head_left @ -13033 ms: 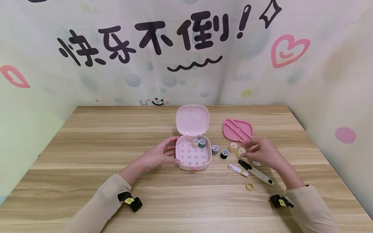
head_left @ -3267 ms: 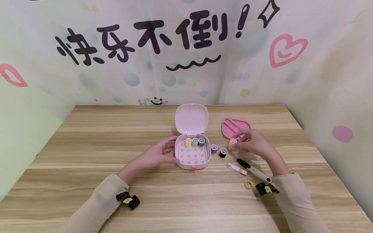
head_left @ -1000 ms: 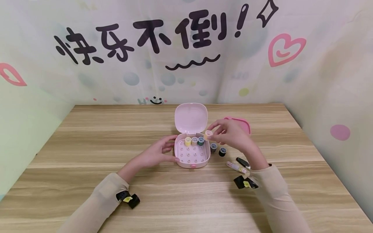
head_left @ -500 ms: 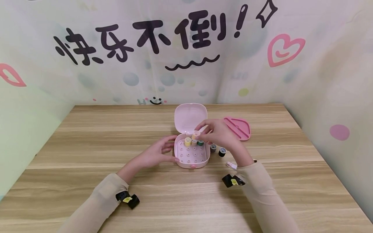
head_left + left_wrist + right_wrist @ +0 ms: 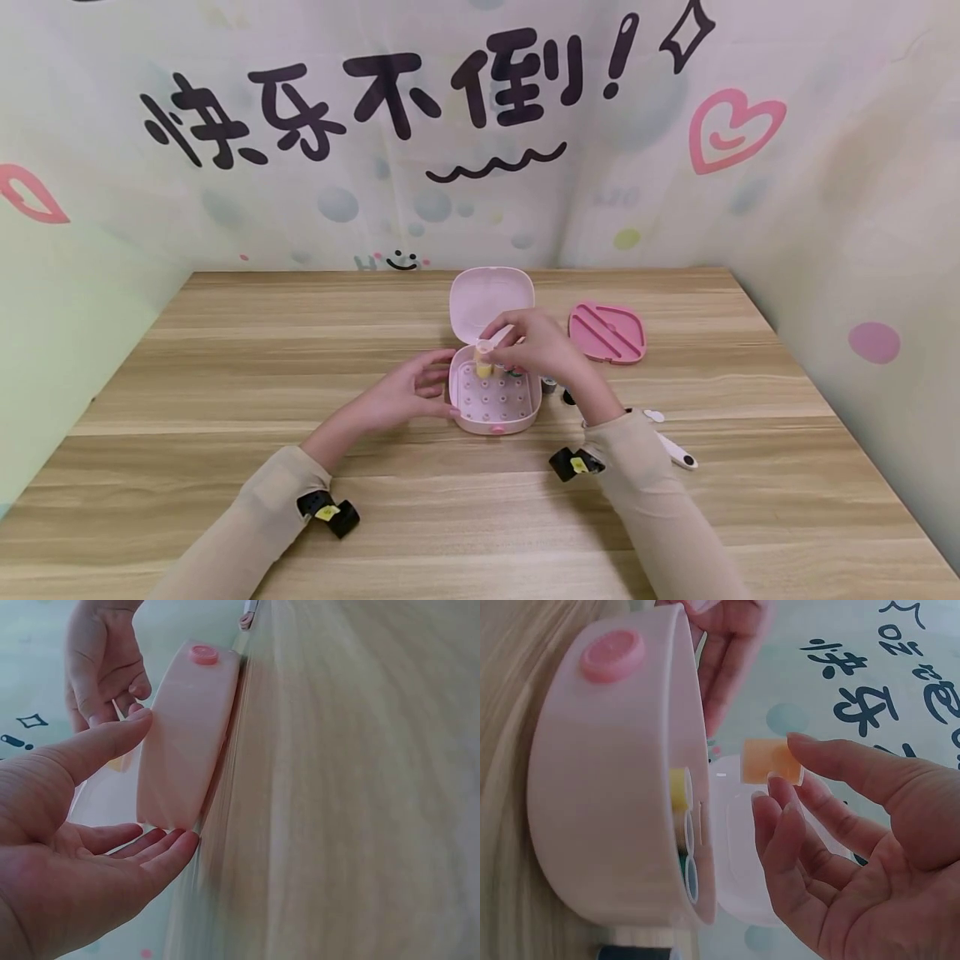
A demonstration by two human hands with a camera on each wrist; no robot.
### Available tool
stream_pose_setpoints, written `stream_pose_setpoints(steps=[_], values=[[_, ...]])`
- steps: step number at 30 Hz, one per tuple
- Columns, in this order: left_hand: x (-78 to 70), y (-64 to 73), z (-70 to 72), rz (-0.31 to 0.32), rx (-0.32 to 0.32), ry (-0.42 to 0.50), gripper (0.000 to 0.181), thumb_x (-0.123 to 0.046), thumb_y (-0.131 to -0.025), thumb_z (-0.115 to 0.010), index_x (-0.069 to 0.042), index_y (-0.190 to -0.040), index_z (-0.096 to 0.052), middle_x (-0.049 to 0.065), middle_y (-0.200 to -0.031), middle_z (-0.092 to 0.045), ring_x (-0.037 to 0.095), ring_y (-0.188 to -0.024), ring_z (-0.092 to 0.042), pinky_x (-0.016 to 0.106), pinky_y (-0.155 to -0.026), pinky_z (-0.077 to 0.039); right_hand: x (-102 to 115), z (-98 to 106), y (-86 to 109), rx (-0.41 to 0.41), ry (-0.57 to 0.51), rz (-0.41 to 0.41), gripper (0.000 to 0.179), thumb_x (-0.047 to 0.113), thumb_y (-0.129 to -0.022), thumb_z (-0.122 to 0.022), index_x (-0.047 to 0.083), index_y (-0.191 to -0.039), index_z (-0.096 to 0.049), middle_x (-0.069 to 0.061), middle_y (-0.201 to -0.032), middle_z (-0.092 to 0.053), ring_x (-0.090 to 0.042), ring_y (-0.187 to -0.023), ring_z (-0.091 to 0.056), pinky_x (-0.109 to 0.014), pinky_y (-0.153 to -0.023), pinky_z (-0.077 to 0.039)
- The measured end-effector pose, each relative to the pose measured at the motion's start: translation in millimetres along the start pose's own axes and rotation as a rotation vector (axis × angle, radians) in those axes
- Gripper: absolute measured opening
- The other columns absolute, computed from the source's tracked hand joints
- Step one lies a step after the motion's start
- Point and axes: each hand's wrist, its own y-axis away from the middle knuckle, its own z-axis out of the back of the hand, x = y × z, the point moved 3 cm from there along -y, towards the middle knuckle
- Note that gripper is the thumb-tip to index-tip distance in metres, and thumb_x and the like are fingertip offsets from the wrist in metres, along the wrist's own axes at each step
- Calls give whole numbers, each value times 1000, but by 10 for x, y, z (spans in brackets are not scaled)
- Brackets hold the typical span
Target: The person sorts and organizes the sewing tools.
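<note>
A light pink sewing box (image 5: 497, 428) stands with its lid (image 5: 491, 302) raised, rows of small pegs on its floor. My left hand (image 5: 405, 390) holds its left side, thumb at the front corner and fingers along the wall. Between thumb and fingertips, my right hand (image 5: 536, 346) pinches a peach thread spool (image 5: 769, 761) above the back row, over the yellow spool (image 5: 679, 789). Beside the yellow one sit a beige spool (image 5: 688, 831) and a green spool (image 5: 692, 876), mostly hidden by my right hand in the head view.
A grey spool (image 5: 549, 385) and a partly covered black spool (image 5: 569, 397) stand right of the box. Behind them lies a darker pink tray (image 5: 607, 333). My right sleeve hides part of a white-handled tool (image 5: 678, 452); a small white piece (image 5: 654, 416) lies near it.
The yellow spool went from the table into the box's back row. My right hand then picked up the peach spool near the tray and carried it left over the box. The left hand stays put.
</note>
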Motion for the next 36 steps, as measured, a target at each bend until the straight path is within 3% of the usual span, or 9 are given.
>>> stream_pose_setpoints(steps=[13, 23, 36], values=[[37, -20, 0, -11, 17, 70, 81, 1, -84, -76, 8, -151, -31, 28, -155, -35, 45, -141, -39, 50, -116, -39, -35, -156, -126, 8, -12, -35, 24, 10, -83, -80, 5, -104, -71, -24, -83, -70, -31, -67, -66, -45, -66, -62], [74, -37, 3, -8, 11, 102, 78, 3, -82, -77, 7, -149, -35, 25, -155, -37, 43, -141, -40, 48, -116, -39, -106, -231, -182, 7, -36, -54, 24, 11, -83, -81, 4, -103, -71, -20, -78, -70, -21, -60, -62, -37, -61, -61], [79, -35, 0, 13, 18, 110, 80, 2, -83, -76, 8, -150, -32, 27, -155, -36, 44, -142, -38, 48, -116, -38, -150, -294, -240, 3, -24, -64, 23, 11, -83, -81, 6, -103, -72, -11, -68, -64, -18, -55, -59, -30, -51, -55]])
